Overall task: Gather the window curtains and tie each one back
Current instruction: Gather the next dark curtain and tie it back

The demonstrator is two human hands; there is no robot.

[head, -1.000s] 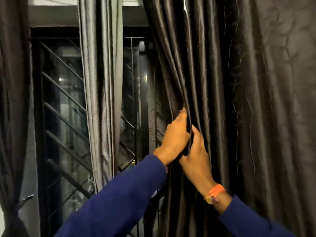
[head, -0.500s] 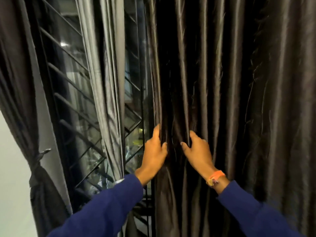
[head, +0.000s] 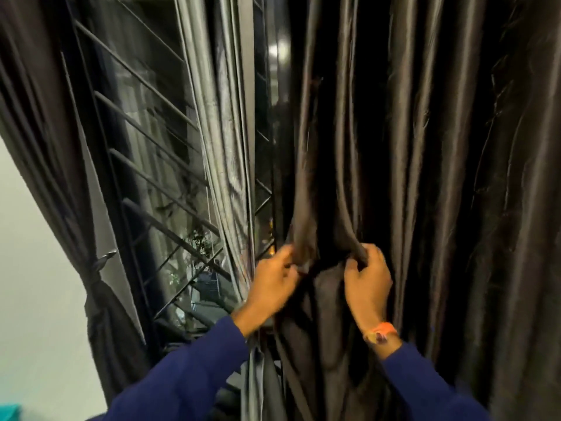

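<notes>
I am looking at a dark window grille (head: pixel 158 165) with curtains on both sides of it. To the left of the grille, one dark curtain (head: pixel 45 147) is already gathered and cinched by a tie-back (head: pixel 97 268), so I judge that panel finished. Just right of the grille hangs a narrow silvery grey curtain (head: pixel 224 147), loose and untied. Further right of the grille, a wide dark brown curtain (head: pixel 425 177) falls in long glossy vertical folds, its satin-like cloth catching soft highlights, and it fills the rest of the view.

My left hand (head: pixel 273 284), slightly blurred, has its fingers curled on the brown curtain's near edge, pinching a fold beside the grey curtain. My right hand (head: pixel 367 284), with an orange wristband (head: pixel 381 332), has thumb and fingers closed round a thick pleat a little further from the grille. Between the two hands the cloth bunches and sags into a small pouch.

I judge the work to be part-way: one curtain tied, the brown one only starting to be gathered, with most of its width still spread out. No tie-back for it is visible, and the grey curtain is also left to do
</notes>
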